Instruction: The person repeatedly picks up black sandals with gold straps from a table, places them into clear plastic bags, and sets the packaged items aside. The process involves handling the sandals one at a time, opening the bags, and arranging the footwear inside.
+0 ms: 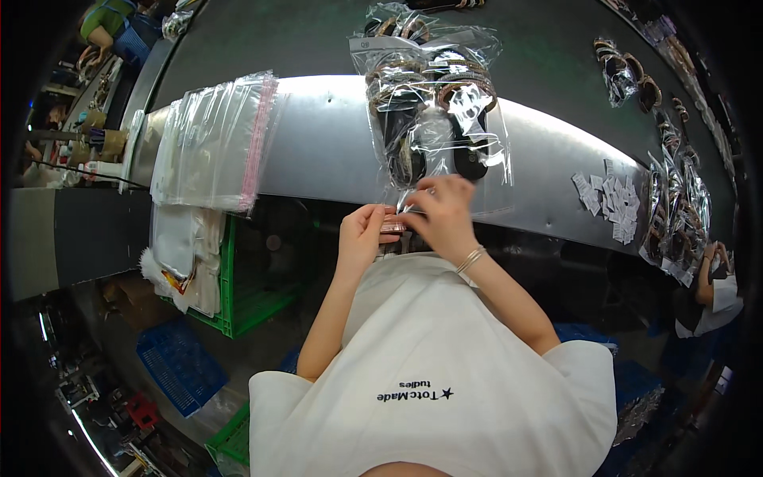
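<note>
A clear plastic bag holding a pair of dark sandals with brown straps lies on the grey metal table in front of me. Its near end, with a pink adhesive strip, hangs over the table's front edge. My left hand pinches that strip from the left. My right hand, with a thin bracelet on the wrist, presses the bag's flap from the right, fingers curled on the plastic.
A stack of empty clear bags with pink strips lies at the table's left. Small white paper slips and more bagged sandals lie at the right. Green crates and a blue crate stand below. Another person's hand is at the far right.
</note>
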Tool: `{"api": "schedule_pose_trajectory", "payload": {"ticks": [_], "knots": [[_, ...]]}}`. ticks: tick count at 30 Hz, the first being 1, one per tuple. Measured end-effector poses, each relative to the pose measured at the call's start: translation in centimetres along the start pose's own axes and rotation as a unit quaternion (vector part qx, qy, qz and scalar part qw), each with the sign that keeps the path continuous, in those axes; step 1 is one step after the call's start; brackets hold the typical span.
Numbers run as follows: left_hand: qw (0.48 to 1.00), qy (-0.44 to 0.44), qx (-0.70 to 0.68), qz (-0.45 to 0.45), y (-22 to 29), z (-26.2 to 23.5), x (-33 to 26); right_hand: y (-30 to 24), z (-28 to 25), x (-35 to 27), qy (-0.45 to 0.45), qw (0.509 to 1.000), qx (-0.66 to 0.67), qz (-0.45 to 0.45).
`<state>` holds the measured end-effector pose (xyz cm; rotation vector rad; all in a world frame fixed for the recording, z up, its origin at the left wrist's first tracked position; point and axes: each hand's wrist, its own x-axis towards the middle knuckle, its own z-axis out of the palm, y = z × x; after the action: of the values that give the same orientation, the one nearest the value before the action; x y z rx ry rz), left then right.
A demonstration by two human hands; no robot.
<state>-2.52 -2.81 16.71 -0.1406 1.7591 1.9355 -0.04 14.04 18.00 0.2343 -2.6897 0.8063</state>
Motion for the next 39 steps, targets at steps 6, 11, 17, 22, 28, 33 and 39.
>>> {"api": "schedule_pose_trajectory", "payload": {"ticks": [6,11,17,22,28,33,39], "knots": [[0.999,0.010,-0.039,0.014,0.0,0.3,-0.8,-1.6,1.3,-0.8,-0.057,0.987,0.031,-0.150],[0.999,0.006,-0.021,-0.023,1.2,-0.7,-2.2,6.7,-6.1,-13.4,-0.206,0.976,-0.073,0.018],[0.896,0.083,0.316,0.302,1.6,-3.5,-2.1,13.9,-12.2,-20.0,-0.509,0.817,-0.141,0.233],[0.553,-0.193,0.637,0.501,4.8,-2.7,1.2,7.8,-12.2,-4.9,-0.056,0.981,-0.116,-0.144],[0.964,-0.035,0.193,0.180,0.2,-3.9,-1.4,6.7,-8.6,-8.5,-0.031,0.875,0.375,0.306],[0.962,-0.224,-0.031,-0.151,-0.4,-3.0,-2.6,3.0,-4.2,-12.9,0.115,0.672,0.570,0.458],[0.897,-0.341,0.182,0.213,7.0,11.4,-0.5,7.7,-17.3,-10.4,0.263,0.733,0.495,0.385]]}}
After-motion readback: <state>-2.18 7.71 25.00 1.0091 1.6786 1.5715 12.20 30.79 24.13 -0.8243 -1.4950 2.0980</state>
